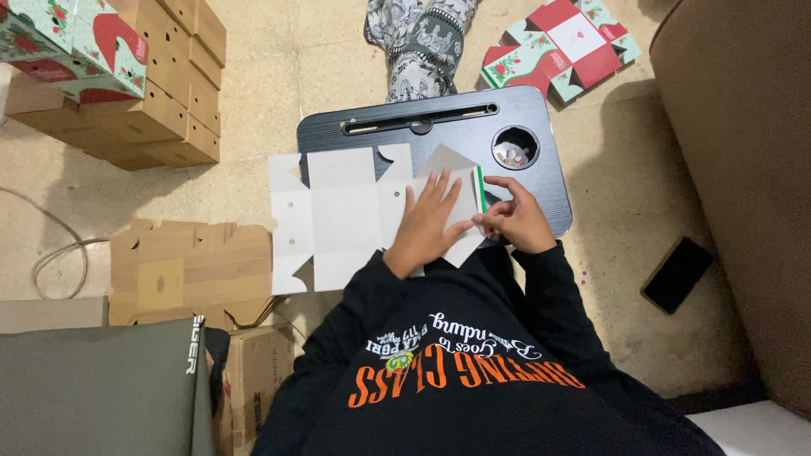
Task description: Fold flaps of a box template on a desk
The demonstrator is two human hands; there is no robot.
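Fingers of the left hand are spread flat and pressed down on an unfolded box blank, grey side up, which is laid across a black lap desk and overhangs its left edge. Beside it, the right hand is curled, its fingertips pinched on the blank's right-hand flap, where a strip of green print is shown along the fold. The card is judged to be light and thin, stiff across its panels but ready to bend at the scored creases; it would best be held by a flap edge near a crease, with a flat palm kept on the neighbouring panel. Its smooth face may slide on the desk's surface.

Seen from the head camera alone, a second flat blank, printed in red and green, is laid on the floor beyond the desk. Brown cartons are stacked at upper left, a flattened brown carton is set at left, and a dark phone is left on the floor at right.
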